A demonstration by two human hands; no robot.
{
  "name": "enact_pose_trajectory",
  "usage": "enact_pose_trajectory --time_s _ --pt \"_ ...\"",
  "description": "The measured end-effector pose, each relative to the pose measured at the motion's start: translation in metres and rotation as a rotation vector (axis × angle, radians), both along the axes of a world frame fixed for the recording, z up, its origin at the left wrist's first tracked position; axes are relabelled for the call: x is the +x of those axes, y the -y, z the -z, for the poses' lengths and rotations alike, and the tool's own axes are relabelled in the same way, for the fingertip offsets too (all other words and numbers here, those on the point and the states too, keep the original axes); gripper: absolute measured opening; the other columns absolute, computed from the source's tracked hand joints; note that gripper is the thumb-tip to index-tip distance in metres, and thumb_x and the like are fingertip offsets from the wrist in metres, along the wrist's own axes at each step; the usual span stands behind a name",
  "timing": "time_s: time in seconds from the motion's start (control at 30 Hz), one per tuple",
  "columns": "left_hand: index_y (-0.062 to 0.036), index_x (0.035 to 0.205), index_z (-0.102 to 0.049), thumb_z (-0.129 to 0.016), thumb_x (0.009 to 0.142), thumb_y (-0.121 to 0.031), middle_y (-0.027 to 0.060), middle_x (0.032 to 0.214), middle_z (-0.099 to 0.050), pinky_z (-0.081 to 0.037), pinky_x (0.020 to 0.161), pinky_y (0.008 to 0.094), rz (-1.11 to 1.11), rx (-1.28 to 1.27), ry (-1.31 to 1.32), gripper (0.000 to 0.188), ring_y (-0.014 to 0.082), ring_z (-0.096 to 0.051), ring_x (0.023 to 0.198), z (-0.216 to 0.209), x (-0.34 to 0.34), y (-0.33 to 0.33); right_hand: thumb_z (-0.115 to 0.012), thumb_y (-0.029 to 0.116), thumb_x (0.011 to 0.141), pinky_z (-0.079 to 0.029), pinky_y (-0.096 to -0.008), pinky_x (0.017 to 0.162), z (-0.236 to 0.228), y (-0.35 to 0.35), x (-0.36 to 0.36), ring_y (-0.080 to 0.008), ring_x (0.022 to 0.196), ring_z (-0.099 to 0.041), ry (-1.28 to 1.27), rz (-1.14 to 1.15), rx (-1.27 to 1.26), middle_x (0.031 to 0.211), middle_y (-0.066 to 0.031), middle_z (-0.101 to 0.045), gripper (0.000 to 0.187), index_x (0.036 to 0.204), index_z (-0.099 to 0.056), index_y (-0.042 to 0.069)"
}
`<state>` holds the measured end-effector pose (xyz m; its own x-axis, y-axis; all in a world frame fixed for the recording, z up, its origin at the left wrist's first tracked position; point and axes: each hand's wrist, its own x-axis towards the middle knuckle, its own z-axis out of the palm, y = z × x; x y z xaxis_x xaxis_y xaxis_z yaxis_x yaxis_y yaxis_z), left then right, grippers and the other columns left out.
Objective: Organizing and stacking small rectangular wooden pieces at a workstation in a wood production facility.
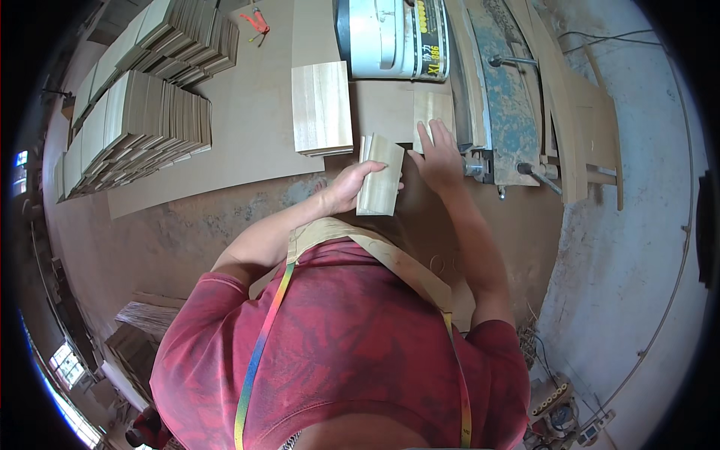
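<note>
Pale wooden pieces (382,191), oblong, stacked, left grip (349,186) pinching them, right grip (441,161) spread

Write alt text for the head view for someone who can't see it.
The left hand grips a small bundle of pale wooden pieces while the right hand lies, fingers extended, on another piece. Beyond are a white tub and a low board stack; long rows of boards stand at the left.

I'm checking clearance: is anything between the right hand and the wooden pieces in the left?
Nothing visible blocks the gap from the right hand to the wooden pieces; only fingertips of the left hand show at their right edge. The white bucket is farther off.
</note>
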<state>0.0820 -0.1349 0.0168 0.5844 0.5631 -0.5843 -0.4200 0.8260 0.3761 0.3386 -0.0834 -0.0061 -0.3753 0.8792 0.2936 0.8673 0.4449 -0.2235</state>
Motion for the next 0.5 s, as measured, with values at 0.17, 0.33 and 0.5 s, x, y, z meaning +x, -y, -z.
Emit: enact_pose_trajectory --time_s 0.17,0.33,0.5 --pt "0.0061 0.155 -0.047 -0.057 0.107 -0.027 0.0283 0.133 -0.072 -0.061 0.099 0.0455 0.05 0.06 0.032 0.06 0.0345 -0.076 0.117 0.008 -0.004 -0.002 -0.076 0.019 0.094 -0.048 -0.0481 0.117 0.005 -0.007 0.011 -0.045 0.148 -0.051 0.103 -0.021 -0.057 0.155 -0.0259 -0.054 0.066 0.155 -0.056 0.005" --pt "0.0063 0.157 -0.046 -0.057 0.106 -0.026 0.0288 0.134 -0.072 -0.061 0.099 0.0451 0.042 0.031 0.059 0.061 0.0349 -0.076 0.117 0.01 -0.009 -0.001 -0.075 0.02 0.094 -0.048 -0.0517 0.117 0.009 0.006 -0.003 -0.0469 0.149 -0.05 0.124 0.1 -0.072 0.157 -0.0231 -0.053 0.067 0.156 -0.055 0.007" --pt "0.0054 0.157 -0.046 -0.056 0.106 -0.027 0.029 0.135 -0.072 -0.061 0.099 0.0449 0.066 0.069 0.105 0.061 0.0352 -0.076 0.117 0.011 -0.009 -0.004 -0.073 0.019 0.095 -0.05 -0.0517 0.107 -0.006 -0.003 -0.004 -0.0441 0.143 -0.053 0.337 0.099 0.0 0.156 -0.0229 -0.053 0.065 0.157 -0.055 0.011"
